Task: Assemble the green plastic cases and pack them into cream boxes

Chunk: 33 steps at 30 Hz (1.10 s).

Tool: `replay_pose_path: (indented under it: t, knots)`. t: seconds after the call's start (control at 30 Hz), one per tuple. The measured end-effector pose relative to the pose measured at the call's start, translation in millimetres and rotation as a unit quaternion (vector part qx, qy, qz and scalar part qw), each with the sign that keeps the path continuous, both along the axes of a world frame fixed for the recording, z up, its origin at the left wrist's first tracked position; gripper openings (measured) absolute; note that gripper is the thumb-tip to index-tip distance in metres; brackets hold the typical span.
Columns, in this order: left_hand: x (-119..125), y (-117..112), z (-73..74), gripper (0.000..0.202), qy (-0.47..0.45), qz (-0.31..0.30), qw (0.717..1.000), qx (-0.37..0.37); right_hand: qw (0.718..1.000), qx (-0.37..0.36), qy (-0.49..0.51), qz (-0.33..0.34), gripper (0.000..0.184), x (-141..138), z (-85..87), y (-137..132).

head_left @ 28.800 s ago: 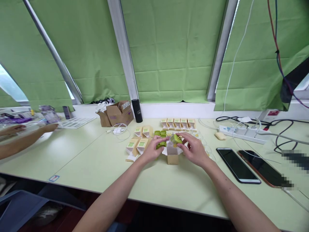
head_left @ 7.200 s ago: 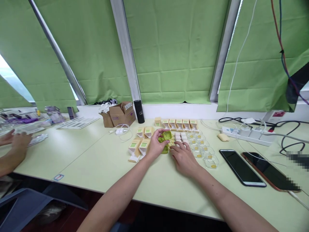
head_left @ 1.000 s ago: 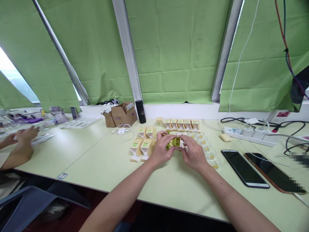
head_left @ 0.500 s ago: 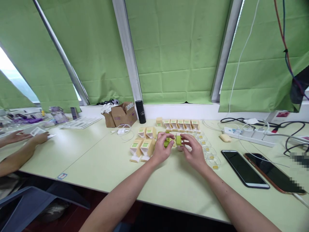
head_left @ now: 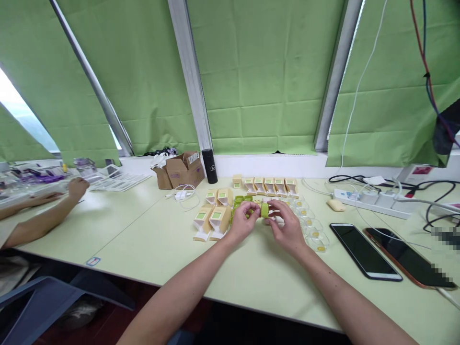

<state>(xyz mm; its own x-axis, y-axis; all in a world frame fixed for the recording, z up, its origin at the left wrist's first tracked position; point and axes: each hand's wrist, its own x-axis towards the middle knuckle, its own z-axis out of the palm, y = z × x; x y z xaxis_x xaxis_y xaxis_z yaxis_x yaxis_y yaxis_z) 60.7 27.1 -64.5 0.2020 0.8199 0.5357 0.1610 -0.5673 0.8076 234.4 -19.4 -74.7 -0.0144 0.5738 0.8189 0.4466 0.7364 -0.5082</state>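
Observation:
In the middle of the table, my right hand [head_left: 289, 227] grips a small lime-green plastic case [head_left: 265, 210] between thumb and fingers. My left hand [head_left: 244, 223] is closed in a pinch against the left side of that case; whatever lies between its fingertips is too small to make out. Several similar green plastic pieces [head_left: 239, 198] lie behind my left hand and are partly covered by it. To the right of my right hand are clear plastic shells [head_left: 315, 234] with yellow spots. Cream cartons [head_left: 220, 221] with green labels and open flaps stand left of my left hand.
More cream cartons [head_left: 269, 186] line the back. A brown cardboard box [head_left: 184, 171], a black tumbler [head_left: 209, 166] and a white charger [head_left: 180, 195] are behind left. Two phones [head_left: 364, 251] and a power strip [head_left: 372, 202] lie right. A co-worker's hand [head_left: 77, 188] is at far left.
My left hand has come off the green pieces, uncovering them, and its fingers have closed in beside the case in my right hand. The co-worker's near hand has moved up and right.

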Motion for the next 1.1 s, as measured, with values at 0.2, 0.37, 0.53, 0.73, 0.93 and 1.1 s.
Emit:
replay_pose_path:
  t: [0.2, 0.37, 0.53, 0.73, 0.93, 1.1]
  knots:
    - [-0.5, 2.0, -1.2, 0.030, -0.013, -0.011, 1.000, -0.022, 1.000, 0.005, -0.002, -0.007, 0.042, -0.6, 0.8, -0.2]
    - [-1.2, 3.9, -2.7, 0.032, -0.016, -0.011, 0.999, -0.032, 1.000, 0.008, -0.007, -0.001, 0.041, 0.6, -0.8, 1.0]
    - [-1.2, 5.0, -3.0, 0.033, -0.029, -0.011, 0.998, -0.049, 1.000, 0.007, -0.008, 0.002, 0.039, 0.3, -0.7, 1.3]
    - [-0.8, 4.8, -2.6, 0.033, -0.050, -0.025, 0.996, -0.064, 1.000, 0.005, -0.007, 0.001, 0.039, -0.2, -0.4, 1.8]
    - [-0.2, 2.9, -0.1, 0.035, -0.063, -0.028, 0.994, -0.083, 1.000, -0.014, 0.007, 0.007, 0.041, -0.4, -0.3, 2.1]
    - [0.3, 1.1, 2.1, 0.037, -0.076, -0.032, 0.992, -0.093, 1.000, -0.018, 0.015, 0.009, 0.041, -0.3, -0.2, 2.1]
